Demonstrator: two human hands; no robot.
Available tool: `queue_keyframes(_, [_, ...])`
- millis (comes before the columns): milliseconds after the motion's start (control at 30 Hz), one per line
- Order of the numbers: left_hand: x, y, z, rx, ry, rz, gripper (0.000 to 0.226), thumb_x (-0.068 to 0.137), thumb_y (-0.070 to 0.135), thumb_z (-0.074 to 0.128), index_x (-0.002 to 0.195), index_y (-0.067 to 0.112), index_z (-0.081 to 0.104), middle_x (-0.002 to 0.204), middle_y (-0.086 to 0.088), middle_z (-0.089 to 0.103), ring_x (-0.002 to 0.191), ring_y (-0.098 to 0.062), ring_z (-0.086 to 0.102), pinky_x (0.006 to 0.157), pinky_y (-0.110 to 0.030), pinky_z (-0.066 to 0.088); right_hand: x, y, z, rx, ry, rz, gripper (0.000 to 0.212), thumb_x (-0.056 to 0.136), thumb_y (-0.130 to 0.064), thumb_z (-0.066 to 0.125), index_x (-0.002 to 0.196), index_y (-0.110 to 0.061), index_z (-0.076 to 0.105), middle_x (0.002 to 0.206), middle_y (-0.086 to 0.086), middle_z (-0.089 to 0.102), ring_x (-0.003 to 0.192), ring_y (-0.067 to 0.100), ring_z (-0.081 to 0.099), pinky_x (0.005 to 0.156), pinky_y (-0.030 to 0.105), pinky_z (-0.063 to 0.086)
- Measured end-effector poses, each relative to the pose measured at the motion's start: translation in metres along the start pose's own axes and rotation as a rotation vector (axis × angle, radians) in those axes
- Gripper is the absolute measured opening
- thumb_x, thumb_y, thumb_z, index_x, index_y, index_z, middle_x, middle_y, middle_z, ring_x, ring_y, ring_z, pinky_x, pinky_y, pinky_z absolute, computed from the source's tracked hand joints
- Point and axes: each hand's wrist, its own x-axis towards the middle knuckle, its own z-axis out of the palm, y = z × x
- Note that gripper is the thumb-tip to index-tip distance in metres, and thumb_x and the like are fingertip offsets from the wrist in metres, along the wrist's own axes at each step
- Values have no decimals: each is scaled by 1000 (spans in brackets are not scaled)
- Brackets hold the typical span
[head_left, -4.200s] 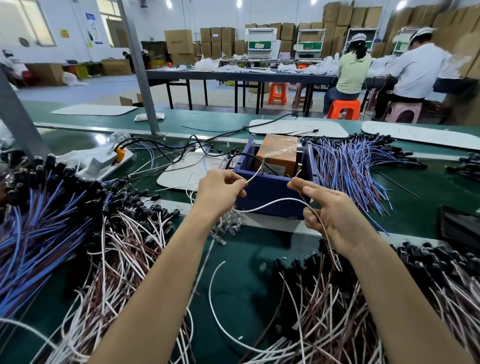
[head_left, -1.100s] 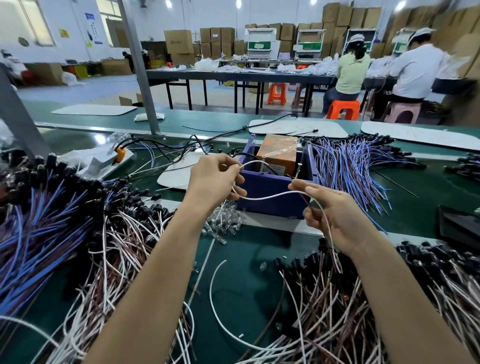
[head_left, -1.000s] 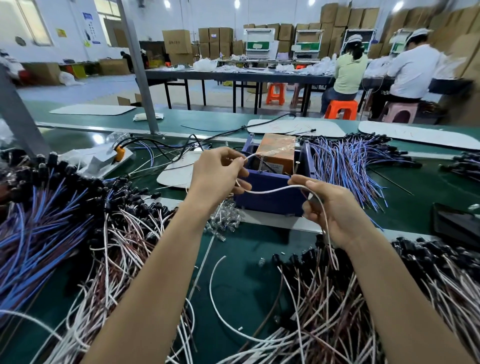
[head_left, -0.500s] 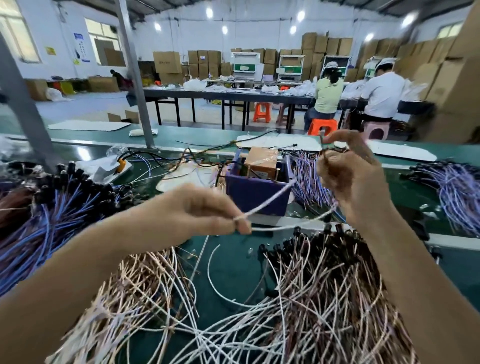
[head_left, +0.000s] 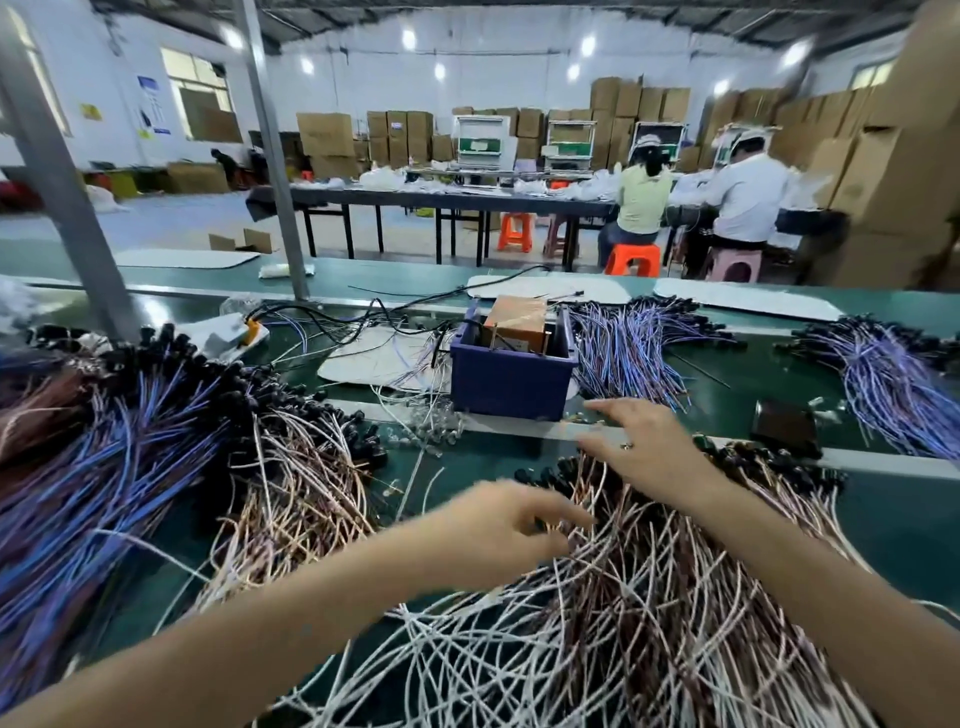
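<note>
Green table (head_left: 893, 525), near side; right hand (head_left: 641, 449) spread, released, resting on wire pile (head_left: 623, 597); left hand (head_left: 498, 535) fingering same pile, grasp blurred, cannot tell.

Your left hand (head_left: 498, 535) dips its fingertips into the pile of white and brown wires (head_left: 623, 613) on the green bench (head_left: 893, 525), its grip too blurred to tell, while your right hand (head_left: 647, 449) spreads over the pile's far side, near the blue bin (head_left: 511, 382).
</note>
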Motion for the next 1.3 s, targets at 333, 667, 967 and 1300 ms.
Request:
queue_keyframes(333, [42, -38, 56, 173, 281, -7, 33, 89, 1, 46, 117, 17, 50, 118, 2, 51, 110, -19, 50, 95, -29, 40, -6, 10, 56, -437, -29, -98, 48, 94, -58, 35, 141, -50, 32, 157, -2, 25, 145, 21, 15, 115, 52, -3])
queue_keyframes(667, [56, -59, 36, 284, 277, 251, 23, 90, 1, 58, 111, 9, 64, 117, -4, 56, 103, -20, 54, 91, -27, 42, -7, 11, 58, -384, -19, -147, 38, 93, -40, 39, 129, -50, 47, 153, -4, 29, 142, 22, 17, 113, 54, -4])
queue_keyframes(967, [78, -66, 32, 642, 367, 173, 30, 101, 30, 43, 122, 10, 51, 115, -6, 51, 99, -27, 55, 83, -41, 45, -7, 12, 57, -304, -29, -141, 37, 93, -58, 31, 122, -44, 51, 152, -8, 31, 141, 17, 20, 113, 52, -5])
queue_keyframes(1300, [81, -68, 46, 243, 566, 223, 18, 94, 22, 60, 105, 9, 62, 103, -2, 55, 87, -18, 56, 80, -27, 45, -10, 14, 49, -227, -55, -163, 42, 81, -67, 43, 113, -44, 56, 152, -11, 31, 141, 14, 21, 116, 52, -6])
